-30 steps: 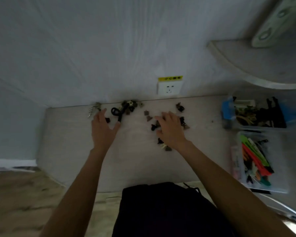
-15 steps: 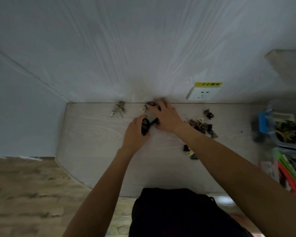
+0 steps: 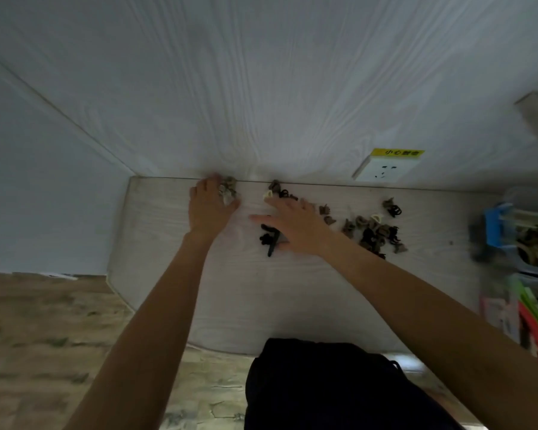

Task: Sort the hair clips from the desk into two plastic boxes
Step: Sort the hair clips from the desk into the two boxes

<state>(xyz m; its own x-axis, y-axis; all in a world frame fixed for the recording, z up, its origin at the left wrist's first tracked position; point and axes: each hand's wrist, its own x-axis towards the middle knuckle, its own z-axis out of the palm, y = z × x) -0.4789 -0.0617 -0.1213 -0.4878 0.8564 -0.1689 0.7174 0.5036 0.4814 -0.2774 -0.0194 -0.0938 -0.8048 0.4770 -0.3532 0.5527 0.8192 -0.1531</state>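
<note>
While both hands are out over the clips, these are the points where the sort could slip:

Left hand: the left hand (image 3: 209,206) lies at the back edge of the bench (image 3: 174,293) near its left corner, fingers bent round a pale clip cluster (image 3: 228,191) that sits against the wall; whether the fingers have truly closed on it I cannot tell.

Right hand: the right hand (image 3: 294,225) is spread flat, fingers straight, resting on or just over the black clips (image 3: 269,238) near the middle of the bench, holding nothing.

Loose clips: a brown and black pile (image 3: 375,229) lies right of the right wrist, with a few strays (image 3: 275,189) along the back edge.

Boxes: the far box (image 3: 522,240), with a blue part, already holds brown and black clips; the near box (image 3: 531,318) holds long bright ones. Both stand at the right edge, well apart from the hands.

Risk, grip: a tangled cluster taken in one grab may shed a clip on the long carry across.

Risk, sweep: the flat right hand could push the black clips toward the front edge and onto the floor.

Risk, sorting: dim light and blur make brown and black hard to tell apart, so a clip may land in the wrong box.

Risk, forearm: the right arm passes just beside the pile and could scatter it.
</note>
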